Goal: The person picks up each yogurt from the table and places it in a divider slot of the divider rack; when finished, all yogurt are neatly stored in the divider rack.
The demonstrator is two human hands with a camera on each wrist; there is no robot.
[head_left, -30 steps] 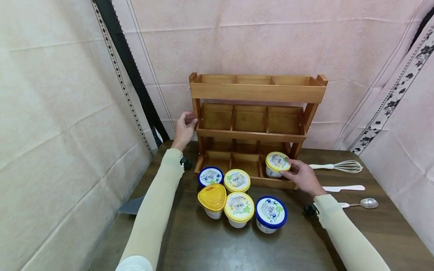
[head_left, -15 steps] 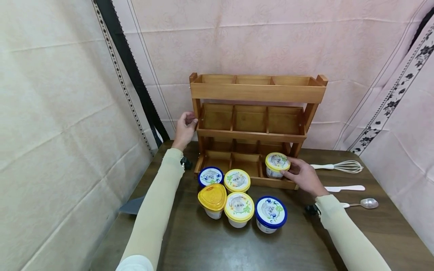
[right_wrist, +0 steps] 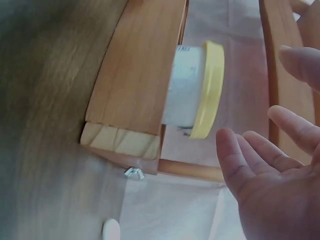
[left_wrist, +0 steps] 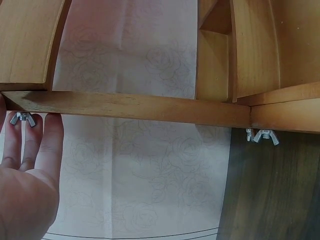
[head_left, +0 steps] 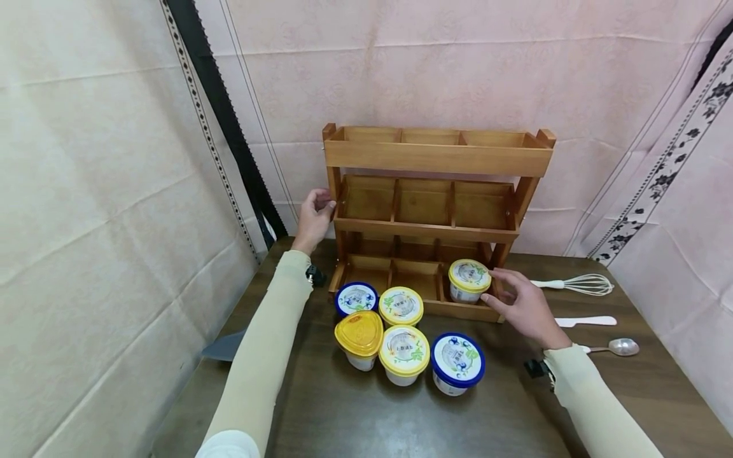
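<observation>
My left hand point(head_left: 314, 219) grips the left upright of a wooden three-tier rack point(head_left: 424, 233). In the left wrist view the fingers point(left_wrist: 52, 140) reach up to the post beside a wing nut. A yellow-lidded cup point(head_left: 469, 280) sits upright in the right compartment of the bottom tier. Just right of it, my right hand point(head_left: 523, 306) has its fingers spread and holds nothing. The right wrist view shows a gap between the fingertips point(right_wrist: 226, 142) and the cup's yellow lid point(right_wrist: 210, 90).
In front of the rack stand yellow-lidded cups point(head_left: 403, 353) and blue-lidded cups point(head_left: 457, 362), several in all. A whisk point(head_left: 584, 284), a white-handled knife point(head_left: 590, 320) and a spoon point(head_left: 621, 346) lie at right. A grey flat piece point(head_left: 223, 347) lies by the left forearm.
My right hand has let go of the yellow-lidded cup and drawn back a little to the right. The cup stays in its compartment. My left hand keeps its place on the rack.
</observation>
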